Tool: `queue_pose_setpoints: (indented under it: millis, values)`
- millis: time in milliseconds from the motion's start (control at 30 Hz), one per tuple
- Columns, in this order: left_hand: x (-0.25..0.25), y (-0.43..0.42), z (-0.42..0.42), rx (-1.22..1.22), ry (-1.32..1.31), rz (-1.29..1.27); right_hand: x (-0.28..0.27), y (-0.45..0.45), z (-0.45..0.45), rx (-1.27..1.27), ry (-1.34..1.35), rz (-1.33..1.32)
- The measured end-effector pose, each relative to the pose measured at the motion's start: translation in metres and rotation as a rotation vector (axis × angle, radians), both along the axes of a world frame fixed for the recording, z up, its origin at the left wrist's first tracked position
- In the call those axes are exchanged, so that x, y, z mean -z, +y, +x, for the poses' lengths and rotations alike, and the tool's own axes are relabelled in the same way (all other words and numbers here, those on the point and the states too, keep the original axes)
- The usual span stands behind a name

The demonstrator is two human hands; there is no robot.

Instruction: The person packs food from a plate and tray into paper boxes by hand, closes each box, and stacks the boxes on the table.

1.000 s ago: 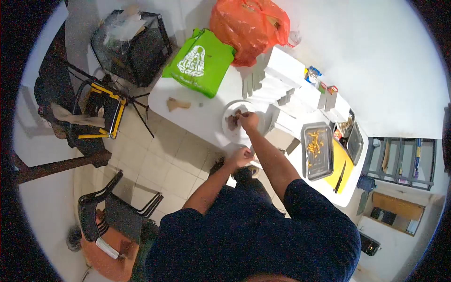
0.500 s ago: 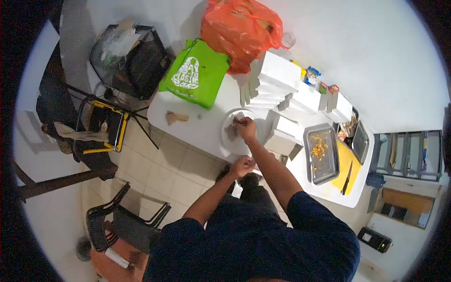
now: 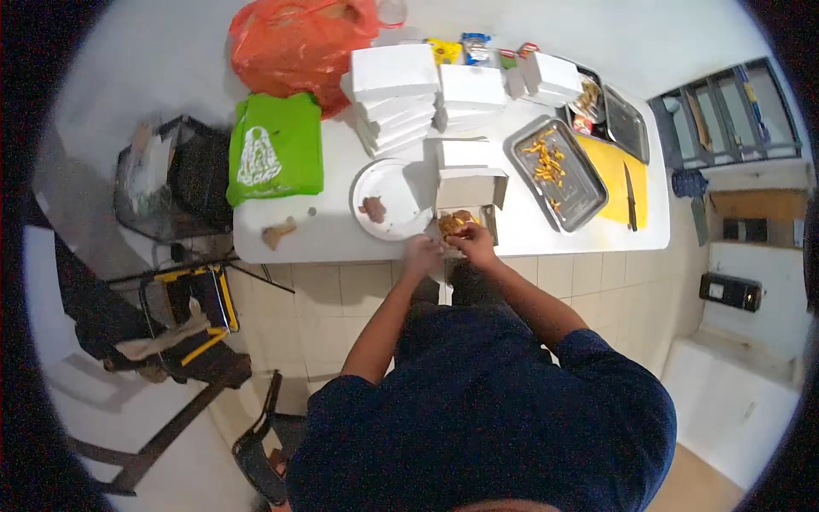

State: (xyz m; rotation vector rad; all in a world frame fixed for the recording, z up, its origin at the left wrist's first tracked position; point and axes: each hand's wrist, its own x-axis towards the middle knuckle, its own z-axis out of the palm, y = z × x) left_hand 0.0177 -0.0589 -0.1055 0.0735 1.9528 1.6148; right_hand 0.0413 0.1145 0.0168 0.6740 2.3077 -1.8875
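Observation:
A small open white box [image 3: 472, 189] stands at the table's front edge with brown and yellow food [image 3: 455, 223] inside. My right hand [image 3: 473, 243] is over the box's front, its fingers pinched at the food; what they hold is too small to name. Just left of it, my left hand [image 3: 421, 256] is at the box's front left corner, blurred, its grip unclear. To the left lies a white plate [image 3: 398, 224] with a piece of brown meat [image 3: 373, 209] on it.
Stacked white boxes [image 3: 394, 72] stand behind. A metal tray [image 3: 583, 198] of yellow strips, a knife [image 3: 630, 196] and a yellow board [image 3: 609, 175] are on the right. Green [image 3: 277, 147] and red bags [image 3: 294, 47] sit left, near a crumpled brown piece [image 3: 278, 232].
The view has swung to the right. My right hand has moved from the plate to the open box, and less meat shows on the plate. My left hand is now beside the box.

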Motion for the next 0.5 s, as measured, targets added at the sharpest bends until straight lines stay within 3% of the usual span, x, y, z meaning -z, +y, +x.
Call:
queue_pose_setpoints:
  millis: [100,267,367,500]
  values:
    - [-0.014,0.001,0.008,0.031,0.143,-0.099,0.029,0.035,0.021,0.143,-0.049,0.059]
    - [-0.057,0.012,0.014,0.089,0.310,-0.225,0.011,0.067,0.027,0.226,-0.096,0.021]
    - [-0.092,0.004,0.002,-0.016,0.249,-0.060,-0.013,0.076,0.023,0.270,-0.009,0.169]
    - [-0.122,0.010,-0.038,-0.002,0.632,-0.153,-0.023,0.093,0.006,0.290,0.036,0.308]
